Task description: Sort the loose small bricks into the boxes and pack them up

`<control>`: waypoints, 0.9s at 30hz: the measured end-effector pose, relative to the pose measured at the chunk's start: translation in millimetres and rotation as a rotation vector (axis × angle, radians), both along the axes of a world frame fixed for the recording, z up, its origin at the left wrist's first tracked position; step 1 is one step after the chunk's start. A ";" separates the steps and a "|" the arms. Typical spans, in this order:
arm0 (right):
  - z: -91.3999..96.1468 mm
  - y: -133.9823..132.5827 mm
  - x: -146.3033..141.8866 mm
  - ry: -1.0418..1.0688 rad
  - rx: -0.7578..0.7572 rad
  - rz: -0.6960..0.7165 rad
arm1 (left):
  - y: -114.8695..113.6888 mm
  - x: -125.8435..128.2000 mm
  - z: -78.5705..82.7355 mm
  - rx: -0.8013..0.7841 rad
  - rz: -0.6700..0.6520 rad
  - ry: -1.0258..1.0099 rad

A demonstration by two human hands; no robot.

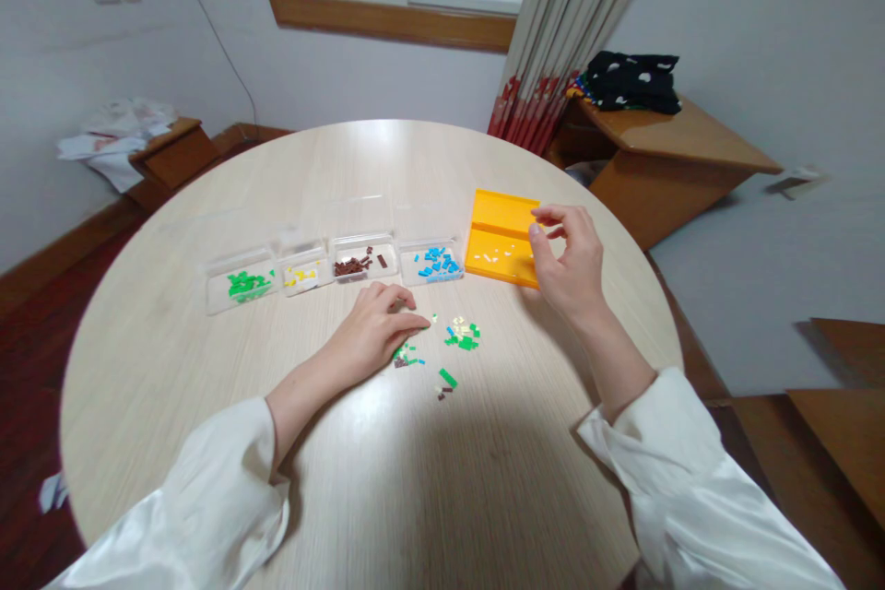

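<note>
My left hand (377, 327) rests low over the table beside small loose bricks, thumb stretched out and fingers bent, with a gap between them. Under and next to it lie green, brown and blue pieces (407, 355). A second cluster of green bricks (465, 339) with cream pieces is just right of the thumb. My right hand (571, 263) hovers at the right side of an open orange case (501, 212), hiding part of it. Its thumb and index tips are close but apart, and no piece shows between them. Several tiny white pieces (492, 256) lie in the case.
Clear trays with open lids stand in a row: green bricks (249, 286), yellow bricks (302, 277), brown bricks (354, 265) and blue bricks (439, 263). A green brick (448, 378) and brown bits lie nearer me. The round table (359, 479) ends before a curtain and wooden furniture.
</note>
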State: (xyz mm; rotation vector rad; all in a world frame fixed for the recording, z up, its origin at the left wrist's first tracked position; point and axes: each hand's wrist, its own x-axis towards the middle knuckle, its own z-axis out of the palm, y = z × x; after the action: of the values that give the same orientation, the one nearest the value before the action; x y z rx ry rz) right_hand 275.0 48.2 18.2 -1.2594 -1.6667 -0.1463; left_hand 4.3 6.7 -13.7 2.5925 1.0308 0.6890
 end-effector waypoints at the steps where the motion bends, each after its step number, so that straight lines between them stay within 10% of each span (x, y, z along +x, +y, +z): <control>1: -0.4 -0.3 -0.6 -0.002 -0.005 0.007 | 0.4 0.1 -0.2 -0.001 0.000 -0.001; 21: -10.2 -14.2 -34.3 -0.036 -0.106 0.231 | 3.0 1.7 -1.4 0.035 0.050 0.044; 27: -12.5 -29.0 -50.0 -0.226 -0.237 0.476 | 3.4 -33.5 27.0 0.251 0.267 -0.099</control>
State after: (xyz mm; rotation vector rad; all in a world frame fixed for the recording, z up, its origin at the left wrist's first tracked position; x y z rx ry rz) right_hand 225.0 19.2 5.7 -1.0044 -2.1842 0.2116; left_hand -29.2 10.1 13.3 2.6159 1.3507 1.0625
